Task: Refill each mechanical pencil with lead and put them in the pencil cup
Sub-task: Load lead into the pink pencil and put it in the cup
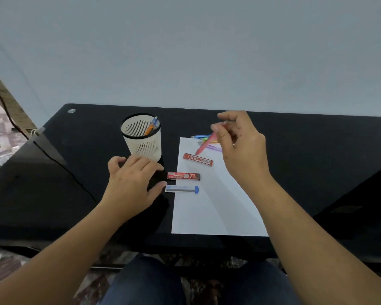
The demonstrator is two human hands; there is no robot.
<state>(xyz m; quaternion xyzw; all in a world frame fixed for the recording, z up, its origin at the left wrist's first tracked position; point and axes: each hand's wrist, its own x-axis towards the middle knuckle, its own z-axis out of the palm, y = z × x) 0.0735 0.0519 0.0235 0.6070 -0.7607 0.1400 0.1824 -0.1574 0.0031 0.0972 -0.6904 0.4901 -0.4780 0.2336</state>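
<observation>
Knees (145,280) are sitting under the worktop's (75,172) near edge. Right hand (240,146) is pinching a pink pencil (204,146) in a closed grip over the paper's (207,212) far end. Left hand (132,183) is lying slack, its grip empty, beside the lead cases (183,176). Two pencils (152,126) are standing in the cup (142,142); several loose pencils (201,136) are waiting, so likely partway.

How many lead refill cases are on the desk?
3. A red case lies on the white paper; a red-and-black case straddles its left edge; a blue-capped tube lies just nearer, beside the left hand.
</observation>
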